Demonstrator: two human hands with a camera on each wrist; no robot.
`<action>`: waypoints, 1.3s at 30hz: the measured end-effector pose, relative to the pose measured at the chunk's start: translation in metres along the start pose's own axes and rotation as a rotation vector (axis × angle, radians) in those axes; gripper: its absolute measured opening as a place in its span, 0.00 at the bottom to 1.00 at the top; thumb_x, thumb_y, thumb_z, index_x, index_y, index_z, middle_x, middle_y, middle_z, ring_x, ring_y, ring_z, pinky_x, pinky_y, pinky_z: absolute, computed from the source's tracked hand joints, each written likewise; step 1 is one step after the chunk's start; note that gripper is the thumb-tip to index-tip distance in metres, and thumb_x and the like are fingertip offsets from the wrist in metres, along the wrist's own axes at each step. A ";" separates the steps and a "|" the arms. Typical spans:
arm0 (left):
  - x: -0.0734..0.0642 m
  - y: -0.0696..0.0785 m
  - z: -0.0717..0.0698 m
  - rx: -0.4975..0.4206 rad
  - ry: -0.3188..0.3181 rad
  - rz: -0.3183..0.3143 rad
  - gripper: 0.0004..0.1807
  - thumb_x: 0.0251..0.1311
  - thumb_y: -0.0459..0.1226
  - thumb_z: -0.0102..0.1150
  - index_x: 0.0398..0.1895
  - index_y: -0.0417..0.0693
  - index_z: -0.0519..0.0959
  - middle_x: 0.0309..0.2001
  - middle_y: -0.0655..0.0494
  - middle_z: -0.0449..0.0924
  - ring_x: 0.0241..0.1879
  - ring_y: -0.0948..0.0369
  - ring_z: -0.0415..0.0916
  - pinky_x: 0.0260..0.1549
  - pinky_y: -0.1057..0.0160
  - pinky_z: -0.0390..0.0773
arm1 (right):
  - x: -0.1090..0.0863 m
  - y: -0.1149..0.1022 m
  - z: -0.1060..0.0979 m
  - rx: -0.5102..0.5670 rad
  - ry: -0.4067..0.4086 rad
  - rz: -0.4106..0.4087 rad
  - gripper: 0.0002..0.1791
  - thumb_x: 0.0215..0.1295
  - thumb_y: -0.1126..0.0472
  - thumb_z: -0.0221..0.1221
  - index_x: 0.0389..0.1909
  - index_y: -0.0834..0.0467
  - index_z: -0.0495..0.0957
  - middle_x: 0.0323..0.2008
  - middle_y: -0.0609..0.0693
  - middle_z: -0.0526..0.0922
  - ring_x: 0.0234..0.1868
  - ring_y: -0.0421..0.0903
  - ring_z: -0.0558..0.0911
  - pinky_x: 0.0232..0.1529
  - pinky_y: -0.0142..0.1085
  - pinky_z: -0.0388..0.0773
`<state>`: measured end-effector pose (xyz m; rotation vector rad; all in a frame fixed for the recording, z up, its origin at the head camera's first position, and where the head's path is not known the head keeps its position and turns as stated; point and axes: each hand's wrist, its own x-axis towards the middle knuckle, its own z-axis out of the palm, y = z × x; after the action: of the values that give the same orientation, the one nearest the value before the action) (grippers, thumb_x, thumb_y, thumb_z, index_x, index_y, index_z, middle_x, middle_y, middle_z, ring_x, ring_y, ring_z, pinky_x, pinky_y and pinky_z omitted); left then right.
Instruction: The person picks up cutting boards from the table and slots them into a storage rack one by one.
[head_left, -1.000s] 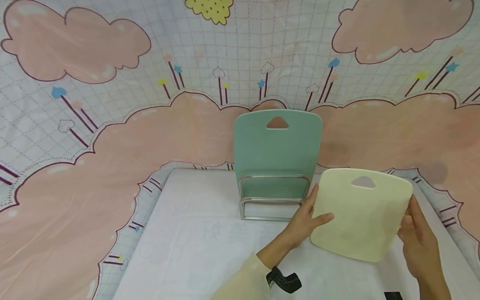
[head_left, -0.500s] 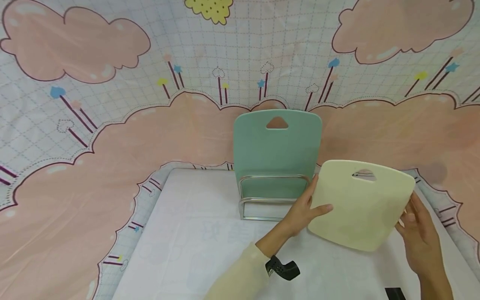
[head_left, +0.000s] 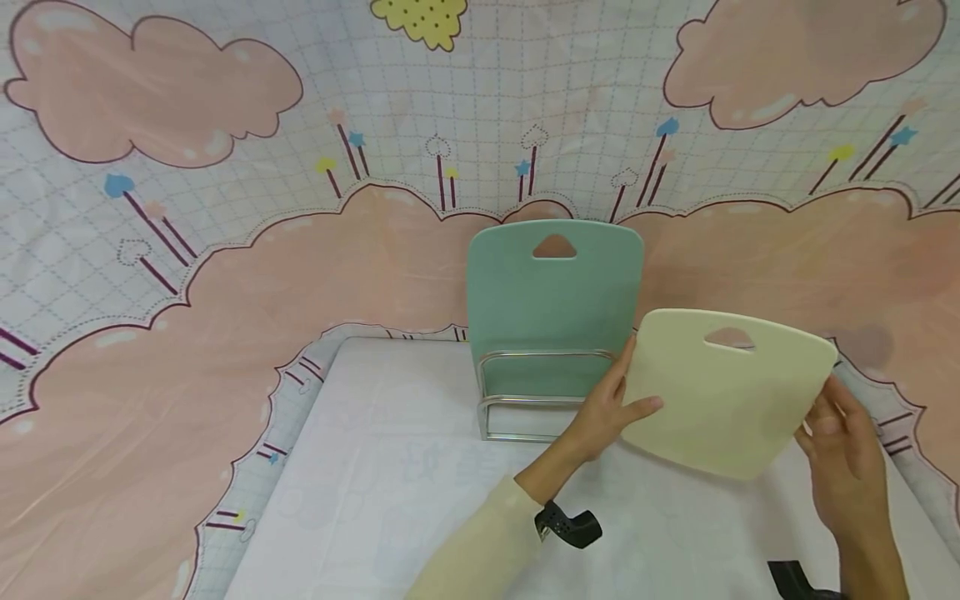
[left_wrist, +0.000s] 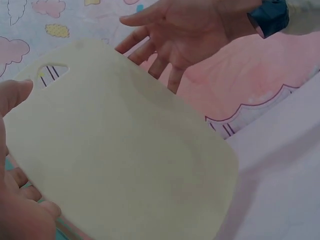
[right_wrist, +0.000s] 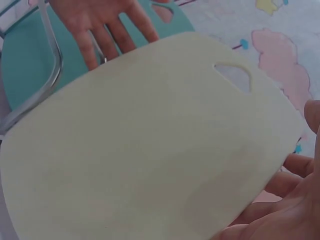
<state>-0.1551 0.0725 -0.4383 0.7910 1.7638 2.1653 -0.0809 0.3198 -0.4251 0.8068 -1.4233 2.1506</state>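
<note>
A pale yellow cutting board (head_left: 727,400) with a handle slot is held tilted above the white table between both hands. My left hand (head_left: 603,412) holds its left edge, thumb across the front and fingers behind. At the opposite edge, the right hand (head_left: 847,458) supports the board with its fingers partly hidden behind it. In the left wrist view this right hand (left_wrist: 185,37) has its thumb away from the board. A green cutting board (head_left: 555,292) stands upright in a metal wire rack (head_left: 547,401), just left of the yellow board.
The white tabletop (head_left: 390,467) extends left of the rack and in front of the hands. Behind it hangs a patterned cloth (head_left: 375,275) with pink clouds. Black straps with camera mounts (head_left: 570,527) sit on the wrists.
The yellow board has risen and its top has tipped away, so it looks shorter. The right hand has moved slightly up with it. The green board and rack have not moved.
</note>
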 end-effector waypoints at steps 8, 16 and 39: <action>-0.001 0.002 -0.008 0.023 0.033 0.019 0.46 0.65 0.32 0.57 0.77 0.56 0.40 0.75 0.64 0.37 0.72 0.67 0.32 0.67 0.66 0.43 | 0.007 0.006 0.007 -0.015 -0.013 0.005 0.25 0.74 0.74 0.37 0.69 0.76 0.46 0.70 0.65 0.56 0.69 0.52 0.61 0.64 0.35 0.60; -0.008 0.007 -0.014 0.070 0.057 0.046 0.46 0.64 0.33 0.59 0.77 0.57 0.41 0.75 0.64 0.38 0.72 0.66 0.33 0.67 0.66 0.42 | 0.011 0.012 0.013 0.066 -0.037 -0.001 0.28 0.74 0.70 0.43 0.68 0.76 0.45 0.70 0.66 0.56 0.69 0.53 0.61 0.67 0.38 0.55; -0.022 0.017 -0.030 0.238 0.036 0.044 0.45 0.66 0.34 0.57 0.77 0.55 0.40 0.75 0.62 0.38 0.73 0.64 0.36 0.68 0.60 0.48 | 0.008 0.013 0.023 -0.591 0.074 0.211 0.34 0.69 0.77 0.42 0.75 0.58 0.50 0.71 0.57 0.56 0.68 0.48 0.62 0.61 0.26 0.61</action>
<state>-0.1510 0.0320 -0.4314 0.8562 2.0685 2.0320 -0.0896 0.2939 -0.4214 0.3635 -2.0269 1.7112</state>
